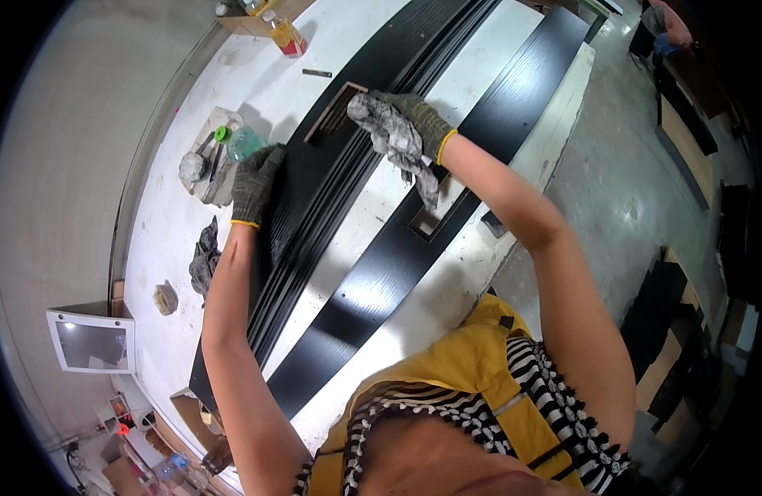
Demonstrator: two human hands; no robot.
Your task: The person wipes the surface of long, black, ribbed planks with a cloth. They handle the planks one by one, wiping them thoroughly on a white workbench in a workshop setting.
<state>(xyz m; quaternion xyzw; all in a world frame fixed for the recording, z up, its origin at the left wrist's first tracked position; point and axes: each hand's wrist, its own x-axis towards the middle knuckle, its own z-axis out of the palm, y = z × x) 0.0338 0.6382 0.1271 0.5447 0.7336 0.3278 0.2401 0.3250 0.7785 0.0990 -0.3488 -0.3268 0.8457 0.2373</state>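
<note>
On my left I see a green-capped bottle (pixel 240 142) on the white workbench (pixel 174 223), just beside the gloved left hand (pixel 255 183), which lies flat with fingers spread on the black grooved door panel (pixel 315 198). Moving right, the gloved right hand (pixel 414 124) is closed around a grey rag (pixel 391 136), pressing it on that panel's upper part near a rectangular cutout (pixel 333 114). A second black panel (pixel 447 207) lies alongside, further right.

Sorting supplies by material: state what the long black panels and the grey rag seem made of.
Long black panels: likely wood or fibreboard with a black grained coating; brown core shows at a cutout. Crumpled grey rag in the right hand: soft cloth, stained and limp.
</note>
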